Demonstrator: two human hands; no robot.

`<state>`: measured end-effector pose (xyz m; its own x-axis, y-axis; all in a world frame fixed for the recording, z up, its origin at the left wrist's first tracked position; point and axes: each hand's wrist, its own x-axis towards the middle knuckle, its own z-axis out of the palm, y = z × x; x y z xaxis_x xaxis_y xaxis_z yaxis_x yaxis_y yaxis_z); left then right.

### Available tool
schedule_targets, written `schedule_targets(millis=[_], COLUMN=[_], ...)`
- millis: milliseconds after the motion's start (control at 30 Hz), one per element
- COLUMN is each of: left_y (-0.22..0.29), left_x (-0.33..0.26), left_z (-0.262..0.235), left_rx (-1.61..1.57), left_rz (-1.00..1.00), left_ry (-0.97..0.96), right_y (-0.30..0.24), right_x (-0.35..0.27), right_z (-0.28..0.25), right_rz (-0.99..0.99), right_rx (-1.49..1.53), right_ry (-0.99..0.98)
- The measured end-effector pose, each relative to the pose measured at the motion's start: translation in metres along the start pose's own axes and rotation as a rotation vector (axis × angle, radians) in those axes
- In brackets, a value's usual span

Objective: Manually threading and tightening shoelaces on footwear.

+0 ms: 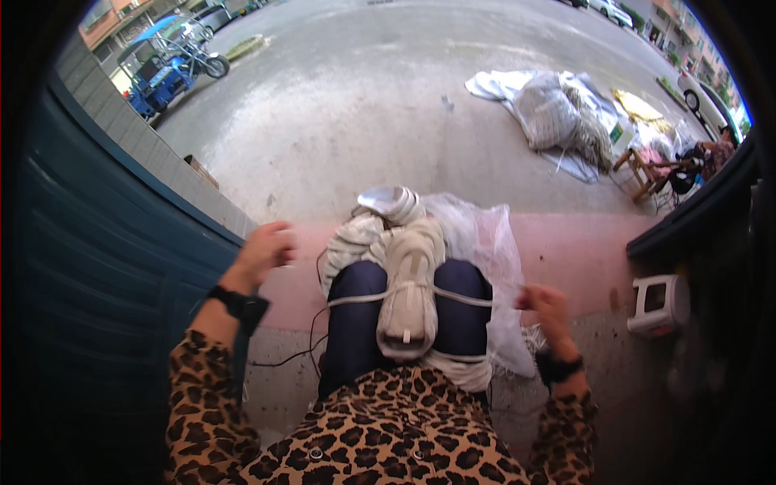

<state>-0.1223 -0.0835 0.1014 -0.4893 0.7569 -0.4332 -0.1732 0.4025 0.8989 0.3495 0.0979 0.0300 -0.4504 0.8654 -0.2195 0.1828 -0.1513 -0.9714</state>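
A beige shoe [406, 319] lies along my lap between my thighs, its heel opening toward me. A pale lace [356, 301] crosses it and stretches over both thighs. My left hand [269, 246] is raised left of my knees, apart from the shoe. Its fingers are curled and partly blurred. Beyond my right thigh, my right hand [547, 309] is also closed and blurred, near a translucent plastic sheet [495, 250]. Whatever either hand holds, if anything, does not show. Several more pale shoes [353, 242] are bundled beyond the shoe, at my knees.
A dark ridged door [121, 226] stands on my left. To the right is a white plastic stool [659, 305]. Bagged bundles [550, 113] and a wooden stool [643, 174] sit outside, far right. A black cord [295, 356] runs by my left leg. A blue three-wheeler [166, 69] is parked far left.
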Motion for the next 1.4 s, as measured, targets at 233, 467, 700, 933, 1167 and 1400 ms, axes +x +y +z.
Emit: schedule_targets(millis=[233, 467, 700, 933, 1167, 1400], left_y=[-0.032, -0.046, -0.05, -0.056, -0.057, -0.063], left_x=[-0.007, -0.006, -0.001, -0.005, -0.009, -0.014], left_z=[0.152, 0.191, 0.211, 0.209, 0.214, 0.213], left_rx=[0.128, -0.049, -0.066, -0.18, -0.138, -0.153], left_rz=[-0.197, -0.409, -0.322, -0.221, -0.198, -0.178], left_ry=[-0.393, -0.435, -0.239, -0.178, -0.134, -0.098], right_y=[-0.018, -0.004, -0.008, -0.008, -0.003, 0.0], right_x=[0.022, 0.028, 0.04, 0.051, 0.061, 0.062], right_z=[0.119, 0.124, 0.126, 0.127, 0.136, 0.141], right_rz=[-0.816, -0.385, -0.344, -0.384, -0.474, -0.738], right_rx=[-0.646, -0.643, -0.872, -0.916, -1.016, -1.105], right_ry=[-0.167, -0.388, -0.371, -0.358, -0.372, -0.424])
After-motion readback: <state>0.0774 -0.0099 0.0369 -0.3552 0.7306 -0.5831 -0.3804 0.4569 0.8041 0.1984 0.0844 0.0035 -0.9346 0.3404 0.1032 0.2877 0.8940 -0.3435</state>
